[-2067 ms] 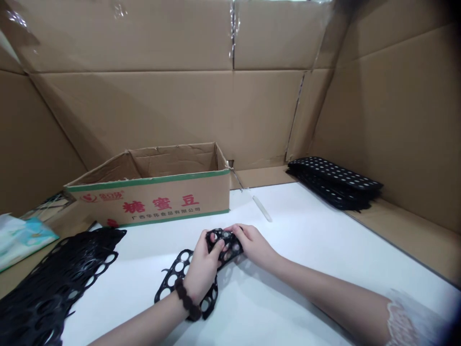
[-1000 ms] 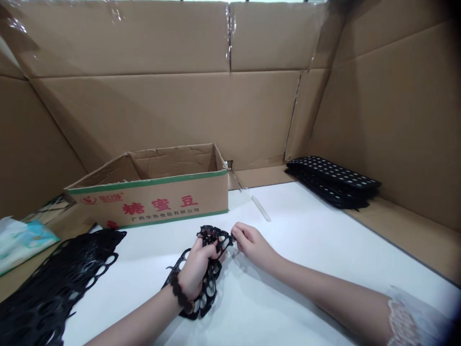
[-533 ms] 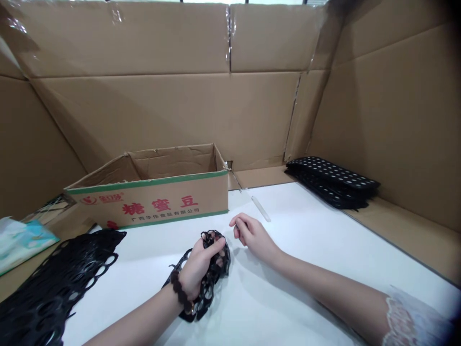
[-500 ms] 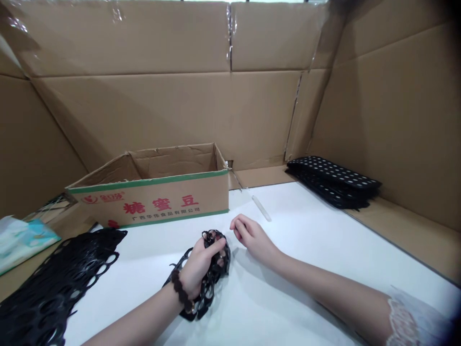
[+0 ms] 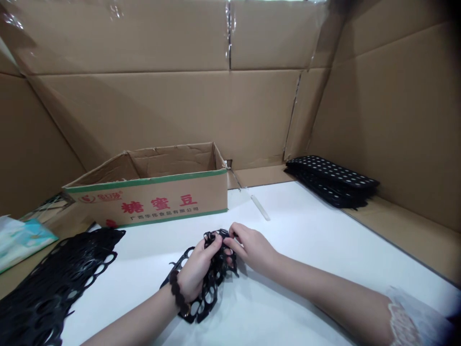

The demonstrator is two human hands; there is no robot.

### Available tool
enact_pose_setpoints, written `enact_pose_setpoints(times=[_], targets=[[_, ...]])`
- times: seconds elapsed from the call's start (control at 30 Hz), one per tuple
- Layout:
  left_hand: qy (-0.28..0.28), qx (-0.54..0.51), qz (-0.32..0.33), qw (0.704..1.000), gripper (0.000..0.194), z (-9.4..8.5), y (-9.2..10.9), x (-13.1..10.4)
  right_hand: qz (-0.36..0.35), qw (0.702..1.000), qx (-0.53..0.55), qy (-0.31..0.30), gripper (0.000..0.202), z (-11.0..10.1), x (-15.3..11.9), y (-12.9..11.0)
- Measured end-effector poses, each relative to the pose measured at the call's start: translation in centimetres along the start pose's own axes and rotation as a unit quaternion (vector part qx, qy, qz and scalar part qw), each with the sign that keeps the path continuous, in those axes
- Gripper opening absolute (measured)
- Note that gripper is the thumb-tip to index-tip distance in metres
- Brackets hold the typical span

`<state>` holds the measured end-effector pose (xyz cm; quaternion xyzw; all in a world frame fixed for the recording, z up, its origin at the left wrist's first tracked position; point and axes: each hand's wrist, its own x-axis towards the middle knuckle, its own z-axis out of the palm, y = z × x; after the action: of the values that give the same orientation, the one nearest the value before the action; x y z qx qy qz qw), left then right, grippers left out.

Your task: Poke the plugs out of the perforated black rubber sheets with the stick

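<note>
My left hand (image 5: 198,269), with a dark beaded band at the wrist, is wrapped round a crumpled piece of black material full of round holes (image 5: 209,293). The lower part of that piece hangs down to the white table top (image 5: 144,288). From the right, my right hand (image 5: 254,247) meets the piece's upper edge with thumb and forefinger pinched together on it. A larger black holed sheet (image 5: 46,283) lies at the left.
Behind my hands stands an open cardboard box (image 5: 162,197) with red lettering. A translucent stick (image 5: 260,207) lies right of it. Black perforated sheets (image 5: 331,178) are stacked at the back right. A blue-white packet (image 5: 25,240) lies far left. Cardboard walls (image 5: 180,110) surround the table.
My right hand has moved slightly left and down, from beside the black piece onto its edge. The piece now spreads a little further right.
</note>
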<state>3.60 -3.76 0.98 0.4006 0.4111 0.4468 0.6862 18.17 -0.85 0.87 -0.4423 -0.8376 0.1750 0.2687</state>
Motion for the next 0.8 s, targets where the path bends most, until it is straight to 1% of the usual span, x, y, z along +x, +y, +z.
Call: enact_pose_setpoints(times=[0.07,0.13,0.23,0.3,0.4,0.5,0.53,0.6,0.63,0.67,0.7,0.73,0.8], targets=[[-0.004,-0.001,0.002,1.000,0.025,0.0,0.0,0.0,-0.013,0.999,-0.031,0.012,0.021,0.0,-0.2,0.0],[-0.005,0.005,0.009,1.000,0.025,-0.1,-0.1,-0.1,-0.033,0.999,-0.012,-0.007,0.021,-0.1,-0.4,-0.1],[-0.001,0.011,0.013,1.000,0.025,-0.3,-0.2,0.0,-0.037,0.994,0.093,-0.037,0.022,-0.1,-0.3,0.0],[0.016,0.007,0.012,1.000,0.022,-0.2,-0.3,0.1,-0.019,0.984,0.175,-0.028,0.025,0.2,0.0,0.3],[0.047,0.025,0.014,0.998,0.021,0.0,-0.3,0.2,0.035,0.969,0.245,0.021,0.033,1.1,0.5,0.9],[0.044,0.041,0.020,0.998,0.021,0.0,-0.5,0.3,0.115,0.943,0.305,0.062,0.033,1.3,1.3,2.1],[0.039,0.041,0.018,0.998,0.021,-0.1,-0.6,0.3,0.145,0.929,0.329,0.092,0.031,0.9,1.6,2.7],[0.031,0.044,0.010,0.998,0.022,-0.2,-0.7,0.2,0.195,0.893,0.365,0.179,0.027,-0.3,2.3,3.9],[0.030,0.048,0.005,0.998,0.023,-0.3,-0.7,0.1,0.209,0.876,0.370,0.227,0.026,-1.0,2.5,4.4],[0.030,0.054,0.001,0.998,0.023,-0.3,-0.7,0.1,0.208,0.872,0.366,0.251,0.025,-1.6,2.7,4.8],[0.034,0.059,-0.001,0.998,0.022,-0.2,-0.6,0.0,0.197,0.879,0.353,0.255,0.025,-2.1,2.8,5.0],[0.040,0.066,-0.002,0.997,0.022,-0.1,-0.5,-0.1,0.176,0.896,0.330,0.241,0.026,-2.3,2.8,5.1],[0.051,0.080,-0.001,0.995,0.020,0.1,-0.3,-0.1,0.130,0.932,0.281,0.190,0.028,-2.0,2.4,4.5]])
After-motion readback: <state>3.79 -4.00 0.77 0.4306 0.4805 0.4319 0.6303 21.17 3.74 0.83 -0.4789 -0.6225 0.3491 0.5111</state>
